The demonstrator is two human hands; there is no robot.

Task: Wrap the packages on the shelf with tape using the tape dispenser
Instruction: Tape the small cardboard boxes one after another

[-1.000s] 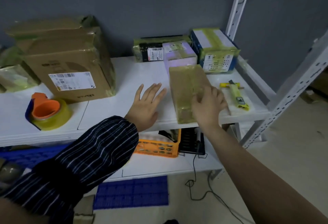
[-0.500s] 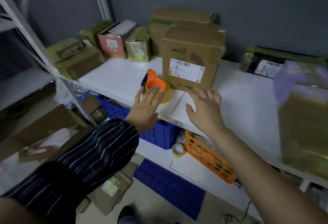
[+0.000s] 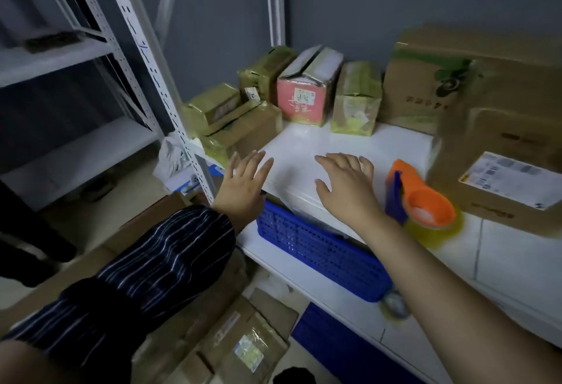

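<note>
Apparently reaching for another package, both the left hand (image 3: 244, 184) and right hand (image 3: 346, 187) hover spread-fingered and empty beside the tape dispenser (image 3: 421, 204).

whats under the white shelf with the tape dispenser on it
Under the white shelf a blue perforated basket sits on a lower shelf board, with a blurred roundish thing by its right end. The basket's contents are hidden by the shelf above.

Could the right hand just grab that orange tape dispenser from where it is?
Probably yes. The right hand is open and empty above the shelf, and the tape dispenser sits right beside it with nothing between them.
</note>
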